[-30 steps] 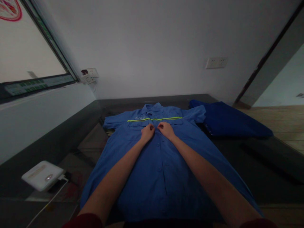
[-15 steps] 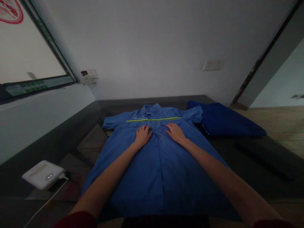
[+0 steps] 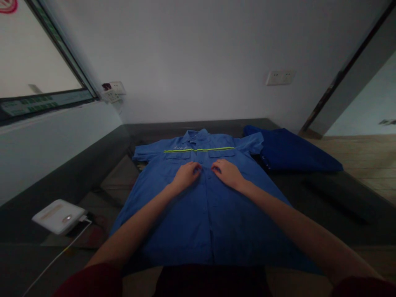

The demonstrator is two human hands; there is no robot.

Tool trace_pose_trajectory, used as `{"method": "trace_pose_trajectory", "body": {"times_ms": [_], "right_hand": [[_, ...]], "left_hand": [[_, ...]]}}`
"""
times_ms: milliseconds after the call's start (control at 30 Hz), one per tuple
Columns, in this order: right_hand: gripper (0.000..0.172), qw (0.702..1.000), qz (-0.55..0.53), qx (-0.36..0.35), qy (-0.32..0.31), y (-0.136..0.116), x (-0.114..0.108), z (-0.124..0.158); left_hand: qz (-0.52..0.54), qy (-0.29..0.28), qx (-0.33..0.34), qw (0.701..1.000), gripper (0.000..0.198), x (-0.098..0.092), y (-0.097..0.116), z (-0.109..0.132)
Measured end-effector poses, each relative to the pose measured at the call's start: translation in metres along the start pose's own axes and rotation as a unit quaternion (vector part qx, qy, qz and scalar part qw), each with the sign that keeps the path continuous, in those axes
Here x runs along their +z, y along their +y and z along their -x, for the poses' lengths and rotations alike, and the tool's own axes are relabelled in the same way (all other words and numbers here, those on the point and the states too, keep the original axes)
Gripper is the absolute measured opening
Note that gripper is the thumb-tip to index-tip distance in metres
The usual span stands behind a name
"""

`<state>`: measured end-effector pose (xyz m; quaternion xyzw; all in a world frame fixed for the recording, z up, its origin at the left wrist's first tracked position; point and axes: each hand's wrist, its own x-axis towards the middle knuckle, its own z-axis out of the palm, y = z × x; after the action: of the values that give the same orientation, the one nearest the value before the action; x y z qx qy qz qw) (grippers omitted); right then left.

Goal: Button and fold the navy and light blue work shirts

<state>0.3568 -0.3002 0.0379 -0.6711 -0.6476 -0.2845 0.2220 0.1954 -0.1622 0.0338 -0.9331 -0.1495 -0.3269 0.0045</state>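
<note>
Hands [image 3: 187,174] [image 3: 228,173] half-curled, apart, nr shirt [image 3: 194,210] ctr

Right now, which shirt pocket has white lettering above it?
The left pocket, nearer the left hand: white lettering sits above it, past the yellow stripe. The right pocket has the stripe but no visible lettering.

The dark counter [image 3: 318,225] carries a blue shirt [image 3: 198,218], navy cloth [image 3: 297,150] by its far right corner, a white device [image 3: 58,216] toward its left edge and perhaps a black strip [image 3: 340,200] toward its right.
</note>
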Motion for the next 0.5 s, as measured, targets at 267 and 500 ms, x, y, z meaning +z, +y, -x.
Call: {"method": "trace_pose_trajectory", "body": {"times_ms": [267,500], "right_hand": [[0.025,0.990,0.053,0.057,-0.113,-0.050,0.018,0.017],[0.031,0.980,0.094,0.096,-0.147,-0.059,0.012,0.022]], "left_hand": [[0.023,-0.030,-0.050,0.998,0.023,0.024,0.012,0.024],[-0.004,-0.045,-0.048,0.998,0.016,0.018,0.013,0.029]]}}
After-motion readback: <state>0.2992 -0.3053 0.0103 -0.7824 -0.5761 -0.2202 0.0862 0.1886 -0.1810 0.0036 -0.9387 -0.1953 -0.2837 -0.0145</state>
